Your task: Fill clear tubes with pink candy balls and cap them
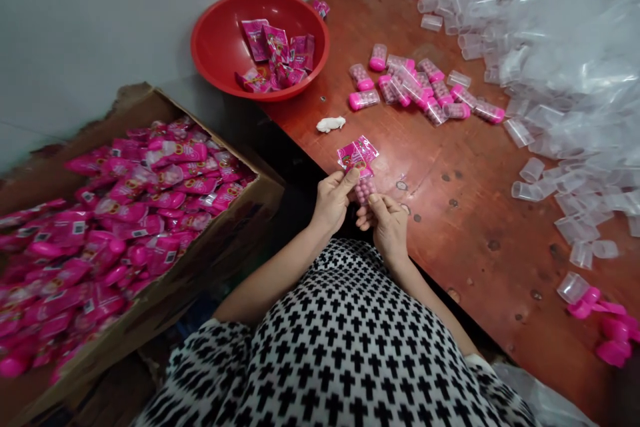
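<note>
Close to the table's near edge, my left hand (332,203) pinches a pink printed packet (361,169) between thumb and fingers. My right hand (390,221) grips the lower end of a clear tube of small pink balls (365,191), which meets the packet; whether the tube is inside it I cannot tell. Just beyond my fingers, more flat pink packets (368,147) lie on the wood. A small white lump (331,124) rests to their left.
A red bowl (200,47) holding several pink packets stands at the table's left edge. Filled pink-capped tubes (364,100) lie mid-table. Clear empty tubes (550,120) heap at the right, pink caps (614,340) below. A cardboard box (215,240) of packed pink pieces is at left.
</note>
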{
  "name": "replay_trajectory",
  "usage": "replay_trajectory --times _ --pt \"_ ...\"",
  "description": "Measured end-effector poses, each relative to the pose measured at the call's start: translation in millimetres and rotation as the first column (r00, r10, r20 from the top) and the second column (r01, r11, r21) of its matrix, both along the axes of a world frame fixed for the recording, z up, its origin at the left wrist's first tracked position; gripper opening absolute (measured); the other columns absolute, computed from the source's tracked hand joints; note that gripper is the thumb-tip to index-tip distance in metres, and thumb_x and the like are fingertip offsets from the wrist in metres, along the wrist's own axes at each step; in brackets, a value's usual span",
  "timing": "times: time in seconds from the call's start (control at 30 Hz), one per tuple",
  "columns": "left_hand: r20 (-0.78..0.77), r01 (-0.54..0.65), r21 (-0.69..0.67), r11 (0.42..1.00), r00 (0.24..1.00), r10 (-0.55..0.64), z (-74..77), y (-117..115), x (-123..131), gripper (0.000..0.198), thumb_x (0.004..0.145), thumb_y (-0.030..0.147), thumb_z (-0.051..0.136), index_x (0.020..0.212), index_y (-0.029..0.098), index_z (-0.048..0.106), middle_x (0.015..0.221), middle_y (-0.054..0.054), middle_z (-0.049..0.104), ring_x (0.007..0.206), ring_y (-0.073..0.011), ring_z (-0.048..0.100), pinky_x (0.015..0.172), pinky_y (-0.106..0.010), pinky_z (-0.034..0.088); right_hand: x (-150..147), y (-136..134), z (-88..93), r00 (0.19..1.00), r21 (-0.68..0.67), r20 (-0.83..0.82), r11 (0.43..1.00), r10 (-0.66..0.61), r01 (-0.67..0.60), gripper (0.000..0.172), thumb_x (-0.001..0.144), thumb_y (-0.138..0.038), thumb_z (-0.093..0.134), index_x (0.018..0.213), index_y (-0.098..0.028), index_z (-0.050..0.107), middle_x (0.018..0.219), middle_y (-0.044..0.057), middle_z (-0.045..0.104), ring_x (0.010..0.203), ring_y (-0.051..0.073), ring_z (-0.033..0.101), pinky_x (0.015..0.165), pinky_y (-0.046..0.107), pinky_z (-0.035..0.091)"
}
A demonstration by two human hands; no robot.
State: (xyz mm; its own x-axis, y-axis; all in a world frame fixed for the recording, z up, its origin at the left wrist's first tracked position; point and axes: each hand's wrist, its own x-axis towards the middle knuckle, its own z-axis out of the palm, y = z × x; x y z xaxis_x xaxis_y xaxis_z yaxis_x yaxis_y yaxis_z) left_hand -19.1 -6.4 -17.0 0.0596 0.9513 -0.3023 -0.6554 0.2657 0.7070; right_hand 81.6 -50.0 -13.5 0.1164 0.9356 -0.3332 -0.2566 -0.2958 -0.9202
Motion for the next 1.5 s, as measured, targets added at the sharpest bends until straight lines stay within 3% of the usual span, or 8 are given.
replay_trajectory --times 0.47,0.6,0.7,0.77,0.9,1.03,1.17,1.5 --pt "0.043 0.286 0.057 0.957 0.957 -0.288 9.3 -13 -2 0.032 0.070 0.039 0.075 0.064 0.011 0.060 0.050 -0.001 0.057 0.041 -0.0138 0.055 0.042 -0.028 0.047 4 18 2.9 0.990 0.022 -0.129 0.998 0.059 -0.057 0.035 0.067 -0.046 0.074 0.063 -0.018 0.053 0.049 -0.004 0.062 0.034 0.006 0.052 0.030 0.014 0.039" --pt "0.036 -0.122 0.095 0.988 0.992 0.119 29.6 -16 -36 0.028 0.066 0.037 0.079 0.074 0.013 0.066 0.073 -0.005 0.071 0.068 -0.0165 0.068 0.068 -0.029 0.056 1 24 11.0 0.980 0.050 -0.139 0.989 0.145 -0.139 0.035 0.065 -0.043 0.076 0.080 -0.019 0.056 0.052 -0.004 0.064 0.037 0.009 0.056 0.031 0.015 0.040" --pt "0.096 -0.531 0.187 0.827 0.847 0.522 38.9 -19 -75 0.051 0.075 0.062 0.060 0.092 0.015 0.067 0.087 -0.004 0.074 0.084 -0.0169 0.069 0.083 -0.031 0.055 4 27 15.4 0.980 0.062 -0.094 0.983 0.176 -0.170 0.036 0.068 -0.043 0.074 0.088 -0.019 0.055 0.055 -0.004 0.065 0.039 0.009 0.058 0.033 0.015 0.041" --pt "0.072 -0.623 0.208 0.754 0.779 0.623 32.8 -17 -91 0.069 0.079 0.073 0.041 0.106 0.014 0.064 0.092 -0.005 0.074 0.086 -0.0165 0.070 0.085 -0.032 0.054 8 30 15.7 0.988 0.058 -0.050 0.988 0.148 -0.145 0.033 0.071 -0.044 0.072 0.086 -0.019 0.055 0.055 -0.004 0.065 0.039 0.008 0.058 0.034 0.015 0.042" --pt "-0.510 -0.232 0.337 0.913 0.770 0.384 -1.2 7 -75 0.054 0.080 0.060 0.055 0.116 0.021 0.062 0.117 -0.009 0.067 0.107 -0.0209 0.064 0.100 -0.040 0.045 15 35 15.6 0.993 0.037 0.032 0.992 0.118 -0.119 0.032 0.076 -0.048 0.067 0.083 -0.019 0.056 0.056 -0.004 0.064 0.040 0.008 0.057 0.035 0.015 0.042" --pt "-0.896 0.307 0.418 0.855 0.292 0.334 -27.5 44 -35 0.041 0.084 0.040 0.060 0.119 0.019 0.063 0.134 -0.010 0.055 0.132 -0.0277 0.042 0.114 -0.050 0.025 21 37 19.3 0.981 0.036 0.101 0.985 0.166 -0.170 0.030 0.077 -0.047 0.067 0.081 -0.019 0.058 0.058 -0.003 0.065 0.042 0.008 0.058 0.038 0.016 0.045" --pt "-0.927 0.409 0.361 0.838 0.059 0.370 -40.2 63 -18 0.028 0.085 0.030 0.059 0.111 0.021 0.067 0.130 -0.007 0.058 0.134 -0.0305 0.040 0.113 -0.056 0.022 29 41 20.6 0.966 0.024 0.144 0.975 0.215 -0.220 0.028 0.078 -0.045 0.066 0.080 -0.019 0.058 0.060 -0.003 0.065 0.044 0.008 0.059 0.041 0.017 0.046" --pt "-0.807 0.270 0.587 0.763 0.267 0.527 -51.9 51 -14 0.023 0.089 0.029 0.053 0.102 0.020 0.069 0.119 -0.008 0.066 0.125 -0.0232 0.051 0.112 -0.052 0.029 27 86 4.5 0.958 0.181 0.282 0.977 0.054 -0.109 0.041 0.069 -0.040 0.075 0.100 -0.022 0.055 0.093 0.001 0.065 0.079 0.012 0.063 0.064 0.024 0.052"
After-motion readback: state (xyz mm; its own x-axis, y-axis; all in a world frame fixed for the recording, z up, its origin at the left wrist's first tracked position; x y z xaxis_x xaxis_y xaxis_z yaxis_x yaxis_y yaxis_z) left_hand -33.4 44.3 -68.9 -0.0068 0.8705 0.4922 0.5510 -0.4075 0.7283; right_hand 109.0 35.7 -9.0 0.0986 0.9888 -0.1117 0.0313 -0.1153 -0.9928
